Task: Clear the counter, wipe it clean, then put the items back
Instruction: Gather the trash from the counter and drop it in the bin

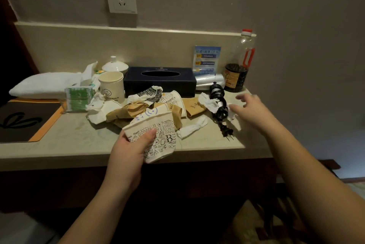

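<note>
Counter (83, 135) clearing is underway: left hand (128, 151) is gripping stacked paper cups (158, 135); right hand (250, 109), grip wide, is reaching toward crumpled tissue (209, 103).

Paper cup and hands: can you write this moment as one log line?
left hand: grips paper cup | right hand: open, reaching to crumpled tissue | counter: cluttered, unwiped

Matt paper cup (156, 135); smooth stone counter (79, 139).
</note>
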### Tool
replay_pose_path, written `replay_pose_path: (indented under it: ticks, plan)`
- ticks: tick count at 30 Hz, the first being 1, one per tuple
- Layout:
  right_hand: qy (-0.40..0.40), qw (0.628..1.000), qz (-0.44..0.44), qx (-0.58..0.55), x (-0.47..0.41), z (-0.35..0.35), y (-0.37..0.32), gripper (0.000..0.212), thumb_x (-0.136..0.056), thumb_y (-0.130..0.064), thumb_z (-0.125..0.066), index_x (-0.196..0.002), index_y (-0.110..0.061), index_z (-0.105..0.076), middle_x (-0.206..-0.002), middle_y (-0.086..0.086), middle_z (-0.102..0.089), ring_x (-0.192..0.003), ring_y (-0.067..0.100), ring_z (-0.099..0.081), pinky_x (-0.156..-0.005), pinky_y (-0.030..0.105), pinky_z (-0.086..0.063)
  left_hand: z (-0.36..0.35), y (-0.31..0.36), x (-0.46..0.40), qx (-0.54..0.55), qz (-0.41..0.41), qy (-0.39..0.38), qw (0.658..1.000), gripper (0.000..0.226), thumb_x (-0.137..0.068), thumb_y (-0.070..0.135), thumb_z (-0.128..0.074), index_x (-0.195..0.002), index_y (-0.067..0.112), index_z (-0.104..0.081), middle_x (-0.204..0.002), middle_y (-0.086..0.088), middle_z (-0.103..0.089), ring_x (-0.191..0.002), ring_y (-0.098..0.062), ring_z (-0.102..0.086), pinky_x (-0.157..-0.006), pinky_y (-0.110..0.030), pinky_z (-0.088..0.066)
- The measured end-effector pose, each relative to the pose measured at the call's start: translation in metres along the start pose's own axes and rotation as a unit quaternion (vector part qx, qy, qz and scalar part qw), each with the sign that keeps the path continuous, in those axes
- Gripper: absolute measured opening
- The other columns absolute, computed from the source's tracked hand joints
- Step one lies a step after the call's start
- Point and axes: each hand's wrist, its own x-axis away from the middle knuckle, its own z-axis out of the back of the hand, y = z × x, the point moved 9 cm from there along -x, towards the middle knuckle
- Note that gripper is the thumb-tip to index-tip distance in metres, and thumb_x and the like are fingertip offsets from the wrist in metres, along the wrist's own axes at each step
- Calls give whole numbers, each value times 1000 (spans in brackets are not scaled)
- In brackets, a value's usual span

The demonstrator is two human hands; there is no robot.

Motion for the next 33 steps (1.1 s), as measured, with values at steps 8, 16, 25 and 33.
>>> replay_pose_path:
  ticks: [8,16,25,33]
  plan:
    - [-98,994,33,23,-5,-22,6,24,-94,-37,-55,-113,-24,-62,-108,0,-65,-91,15,-57,-70,29,-41,-8,2,-6,22,7,-24,999,54,-70,15,-71,-122,10,-58,-104,-10,-74,-96,-27,-71,-76,-40,-59]
    - [-52,981,181,41,-17,6,-58,23,-90,-45,-58,-108,-33,-63,-129,-6,-47,-117,15,-44,-99,37,-39,-8,2,-6,19,8,-20,1000,57,-71,15,-72,-125,8,-56,-105,-10,-73,-97,-27,-71,-83,-45,-58]
    - [-171,875,196,408,-42,-58,-94,41,-90,-48,-57,-128,-33,-56,-116,-4,-56,-121,24,-42,-97,42,-27,-14,0,-5,14,29,-32,999,59,-65,20,-74,-121,12,-58,-104,-8,-74,-97,-24,-71,-86,-41,-53]
    - [-88,972,188,115,-22,-8,-119,34,-90,-31,-61,-123,-23,-56,-111,-9,-57,-102,13,-56,-82,25,-44,-8,6,-7,12,29,-45,998,56,-68,20,-74,-120,13,-57,-103,-8,-74,-95,-24,-72,-85,-42,-54]
